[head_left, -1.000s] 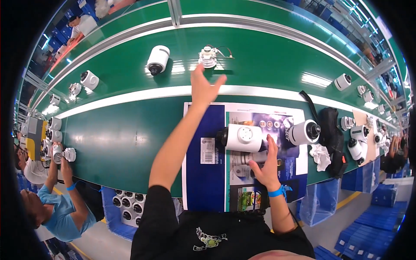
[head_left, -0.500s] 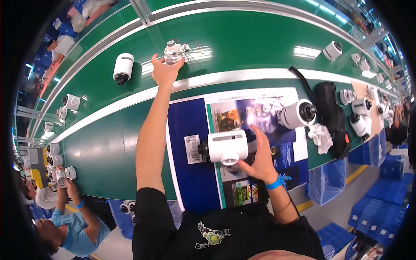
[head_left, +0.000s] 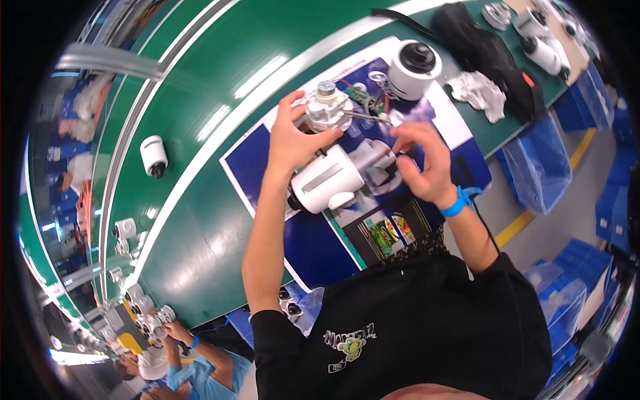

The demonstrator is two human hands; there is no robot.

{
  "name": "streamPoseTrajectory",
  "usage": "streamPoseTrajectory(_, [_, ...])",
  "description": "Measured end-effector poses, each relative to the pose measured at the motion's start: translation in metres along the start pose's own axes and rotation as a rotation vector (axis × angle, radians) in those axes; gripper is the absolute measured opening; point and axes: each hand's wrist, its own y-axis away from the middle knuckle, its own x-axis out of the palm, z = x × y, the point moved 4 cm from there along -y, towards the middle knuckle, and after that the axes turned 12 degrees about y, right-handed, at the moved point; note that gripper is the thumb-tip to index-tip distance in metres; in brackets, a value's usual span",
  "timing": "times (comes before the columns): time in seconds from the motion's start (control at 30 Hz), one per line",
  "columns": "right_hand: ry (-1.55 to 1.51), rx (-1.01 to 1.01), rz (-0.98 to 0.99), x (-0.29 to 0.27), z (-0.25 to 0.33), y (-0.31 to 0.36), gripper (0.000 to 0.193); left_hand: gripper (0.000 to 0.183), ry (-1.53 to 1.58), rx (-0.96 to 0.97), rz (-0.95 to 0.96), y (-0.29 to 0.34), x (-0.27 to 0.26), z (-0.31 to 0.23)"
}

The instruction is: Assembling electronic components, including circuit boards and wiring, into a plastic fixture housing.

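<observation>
My left hand [head_left: 293,140] is closed round a white motor assembly [head_left: 328,110] with a round metal top. Thin wires and a green circuit board [head_left: 363,100] trail from it to the right. Just below, a white cylindrical camera housing [head_left: 328,180] with a slot and a black end lies tilted on a printed sheet [head_left: 310,250]. My right hand [head_left: 427,163], a blue band at its wrist, has its fingers bent inward beside the wires. Whatever sits between those fingertips is too small to make out.
A second white camera [head_left: 415,70] stands at the sheet's far edge. Right of it lie a crumpled white cloth [head_left: 477,93] and a black bag [head_left: 487,57]. Another camera [head_left: 154,155] rests on the green surface at left. A co-worker's hands [head_left: 179,333] handle parts at lower left.
My left hand has brought the motor assembly from the far green surface to over the sheet. My right hand has left the housing and moved toward the wires. The view has turned.
</observation>
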Motion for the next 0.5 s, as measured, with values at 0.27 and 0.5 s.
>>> streamPoseTrajectory(0.27, [0.086,0.247,0.122,0.003,-0.010,0.016,0.038,0.106,-0.317,0.020,0.018,0.013,-0.001,-0.010])
streamPoseTrajectory(0.5, [0.287,0.197,0.108,0.012,-0.011,0.022,0.018,0.076,-0.468,0.229,0.040,0.107,0.019,-0.071])
